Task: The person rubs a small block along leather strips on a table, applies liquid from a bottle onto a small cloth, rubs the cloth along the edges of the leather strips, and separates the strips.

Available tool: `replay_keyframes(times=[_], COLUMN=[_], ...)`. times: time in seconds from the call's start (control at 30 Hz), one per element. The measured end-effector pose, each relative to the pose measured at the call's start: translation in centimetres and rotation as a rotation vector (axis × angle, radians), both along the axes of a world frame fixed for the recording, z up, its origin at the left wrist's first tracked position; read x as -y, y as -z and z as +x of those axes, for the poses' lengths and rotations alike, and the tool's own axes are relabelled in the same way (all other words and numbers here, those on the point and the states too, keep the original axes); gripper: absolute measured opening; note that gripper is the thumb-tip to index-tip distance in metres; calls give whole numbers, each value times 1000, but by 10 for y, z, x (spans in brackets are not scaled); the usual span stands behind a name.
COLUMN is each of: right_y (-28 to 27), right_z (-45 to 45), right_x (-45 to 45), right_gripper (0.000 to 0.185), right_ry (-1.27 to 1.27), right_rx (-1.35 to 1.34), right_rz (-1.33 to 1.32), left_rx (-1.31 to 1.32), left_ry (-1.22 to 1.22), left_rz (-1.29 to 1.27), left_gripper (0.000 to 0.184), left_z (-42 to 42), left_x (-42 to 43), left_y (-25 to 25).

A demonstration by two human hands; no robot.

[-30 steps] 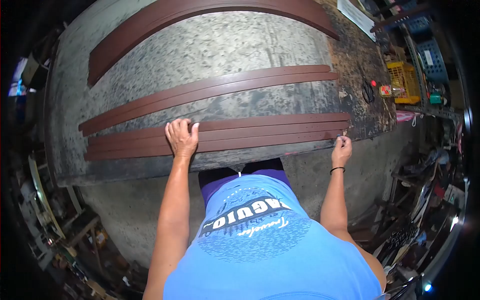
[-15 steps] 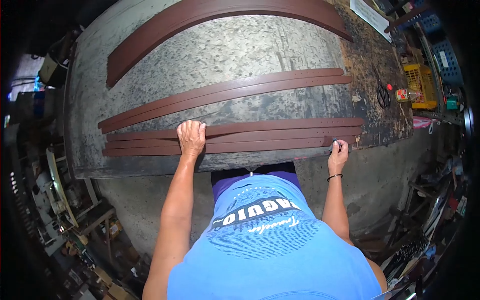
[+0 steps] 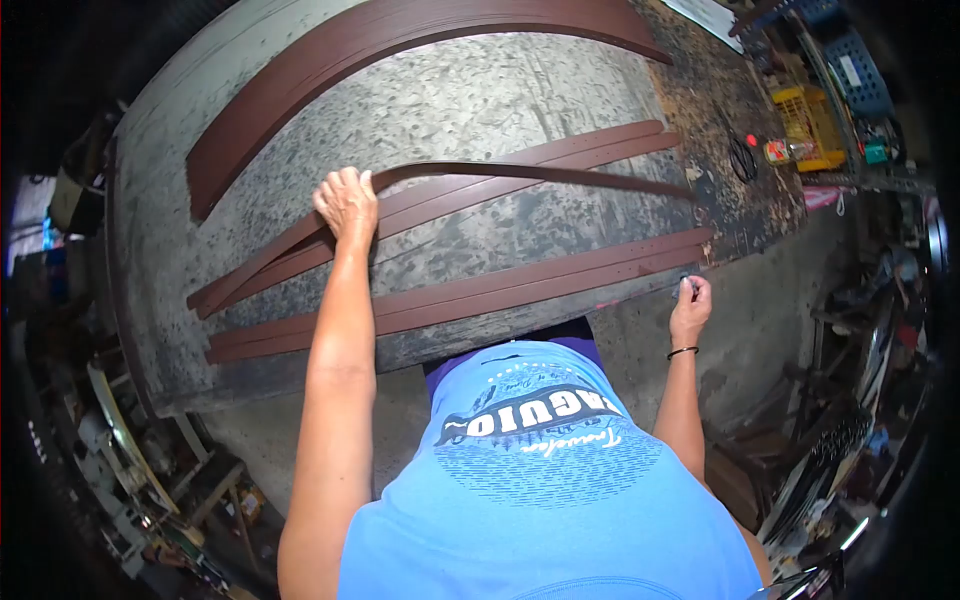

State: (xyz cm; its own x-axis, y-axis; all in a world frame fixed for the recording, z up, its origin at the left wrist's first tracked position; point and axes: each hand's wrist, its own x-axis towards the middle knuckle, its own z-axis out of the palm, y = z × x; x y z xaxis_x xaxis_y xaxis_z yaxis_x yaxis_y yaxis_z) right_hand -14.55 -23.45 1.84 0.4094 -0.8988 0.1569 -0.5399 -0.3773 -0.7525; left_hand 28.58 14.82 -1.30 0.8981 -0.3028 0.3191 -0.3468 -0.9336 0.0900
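My left hand (image 3: 347, 205) is closed around a long brown leather strap (image 3: 530, 172). The strap bows up off the table and crosses above a pair of similar brown straps (image 3: 450, 187) lying flat. Nearer my body, another pair of brown straps (image 3: 480, 290) lies side by side, with small holes near their right ends. At the table's front edge on the right, my right hand (image 3: 690, 305) pinches a small dark object (image 3: 687, 283) between thumb and fingers; its kind is too small to make out.
A wide curved brown leather piece (image 3: 430, 25) lies along the far side of the worn table (image 3: 600, 90). Black-handled scissors or a cord loop (image 3: 742, 160), a jar (image 3: 780, 151) and a yellow crate (image 3: 808, 125) are at the right. Cluttered racks flank both sides.
My left hand has moved away from my body, carrying one strap from the front group over the back pair. My right hand has come slightly off the straps' ends. The view has shifted a little.
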Motion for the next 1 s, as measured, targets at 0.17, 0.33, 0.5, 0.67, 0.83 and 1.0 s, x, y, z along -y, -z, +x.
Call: replay_keyframes(times=[0.17,0.33,0.5,0.67,0.83,1.0], right_y=[2,13,28,45,30,40], right_z=[-37,-43,-18,-2,23,32], right_x=[-48,-63,-58,-65,-81,-74], right_gripper=[19,17,14,12,12,17], right_ry=[119,164,120,89,320,309], right_rx=[-72,-21,69,148,368,275], right_rz=[36,153,339,473,823,867], left_rx=[-300,-602,-650,-834,-909,-934], left_ry=[590,581,584,634,691,607], left_rz=[-292,-8,12,92,65,-19], left_gripper=[47,73,59,48,42,54], left_z=[-52,-162,-173,-183,-137,-39], left_x=[9,-21,-23,-35,-15,36], left_y=[-26,-30,-30,-33,-45,-36])
